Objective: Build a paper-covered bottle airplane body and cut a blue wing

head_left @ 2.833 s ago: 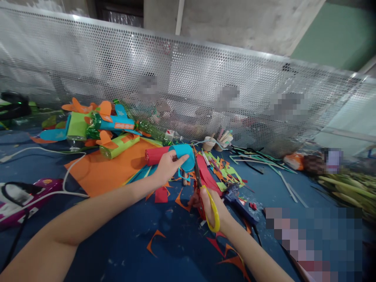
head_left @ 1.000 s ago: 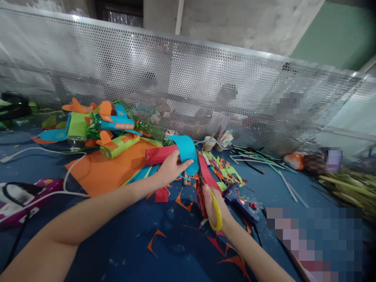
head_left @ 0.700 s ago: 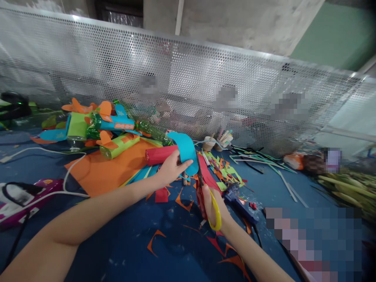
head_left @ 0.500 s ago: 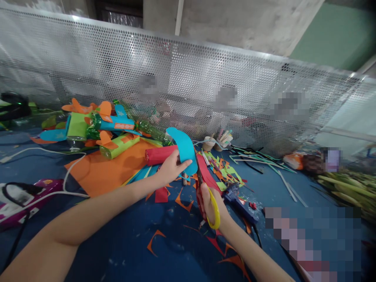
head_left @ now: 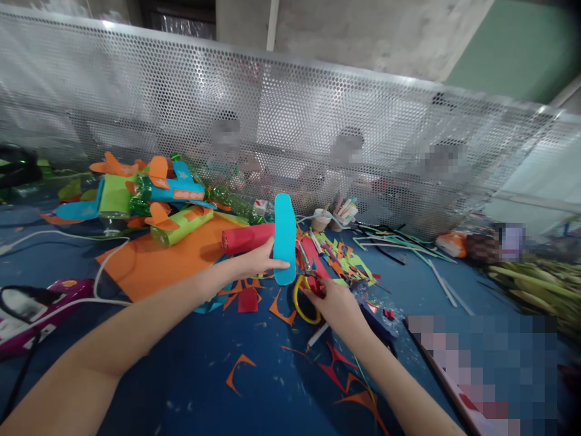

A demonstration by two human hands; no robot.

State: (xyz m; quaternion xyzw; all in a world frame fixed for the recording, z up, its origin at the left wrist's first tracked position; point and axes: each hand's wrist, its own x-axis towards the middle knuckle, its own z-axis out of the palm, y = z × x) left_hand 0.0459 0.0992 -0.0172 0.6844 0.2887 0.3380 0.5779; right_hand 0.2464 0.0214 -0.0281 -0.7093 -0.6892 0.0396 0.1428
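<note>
My left hand (head_left: 258, 264) pinches a turquoise oblong paper cutout (head_left: 285, 237) and holds it upright above the blue table (head_left: 190, 375). Just behind it lies a red paper roll (head_left: 247, 238). My right hand (head_left: 334, 304) is low over the table, its fingertips closed on the red handle of the scissors (head_left: 305, 289). The scissors lie flat, their yellow loop free to the left of my fingers and the blades pointing away from me.
An orange sheet (head_left: 158, 260) and paper-covered bottle planes (head_left: 149, 194) lie at the left. Paper scraps (head_left: 349, 260) are strewn about. A purple tool (head_left: 31, 303) with a white cable sits far left, cups of sticks (head_left: 336, 218) sit by a perforated metal screen (head_left: 318, 139), and green stalks (head_left: 535, 290) lie right.
The scissors came away from the turquoise piece and went down flat on the table; my fingers slipped out of the yellow loop. My left hand turned the cutout upright.
</note>
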